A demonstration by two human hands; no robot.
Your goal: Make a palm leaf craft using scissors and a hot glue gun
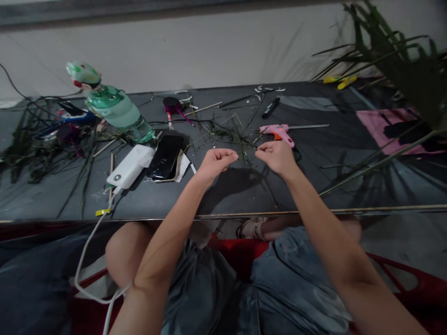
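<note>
My left hand (217, 164) hovers over the near middle of the table, thumb and fingertips pinched together. Facing it, a short gap away, my right hand (276, 155) is pinched the same way. Whatever sits between the fingers of either hand is too thin or small to make out. Behind both hands lie scattered thin green leaf strips (240, 132). Just beyond my right hand rests a pink glue gun (279, 132) with an orange trigger and a glue stick out of its back.
Left of my hands lie a black phone (166, 156) and a white power bank (131, 166) with a cable. A green bottle (120, 111) stands behind them. A black marker (271, 108), yellow-handled scissors (340, 81), a pink cloth (373, 128) and large palm leaves (401, 70) are farther right.
</note>
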